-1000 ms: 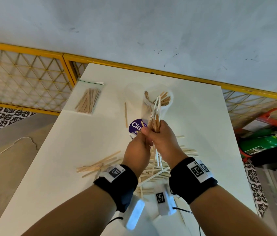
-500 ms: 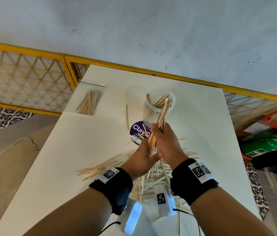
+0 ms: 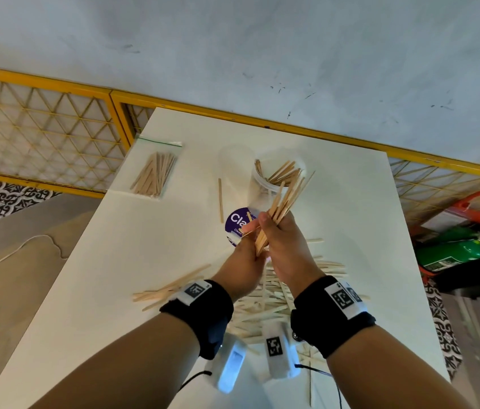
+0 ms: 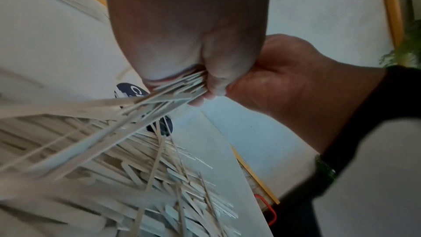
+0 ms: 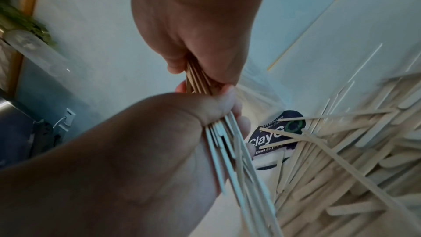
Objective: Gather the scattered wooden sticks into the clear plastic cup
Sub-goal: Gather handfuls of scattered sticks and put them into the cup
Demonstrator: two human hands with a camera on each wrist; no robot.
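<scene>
The clear plastic cup (image 3: 257,196) stands at the middle back of the white table (image 3: 144,246) with several sticks (image 3: 284,172) in it. My right hand (image 3: 274,228) grips a bundle of wooden sticks (image 3: 286,197) in its fist, the tops leaning right against the cup's rim. Just below, my left hand (image 3: 247,249) holds the bundle's lower ends. The left wrist view shows its fingers (image 4: 212,82) curled round the bundle (image 4: 159,100). A big loose pile of sticks (image 3: 268,302) lies under my wrists, also in the right wrist view (image 5: 341,168).
Several more sticks (image 3: 170,287) lie left of my left wrist and one stick (image 3: 220,199) lies left of the cup. A zip bag of sticks (image 3: 154,175) is at the back left. A purple round label (image 3: 235,221) is stuck near the cup. A green cylinder (image 3: 451,255) is on the floor, right.
The bundle has tipped from upright to leaning right toward the cup's mouth. My right hand has risen with it, and my left hand has slid down to the lower ends.
</scene>
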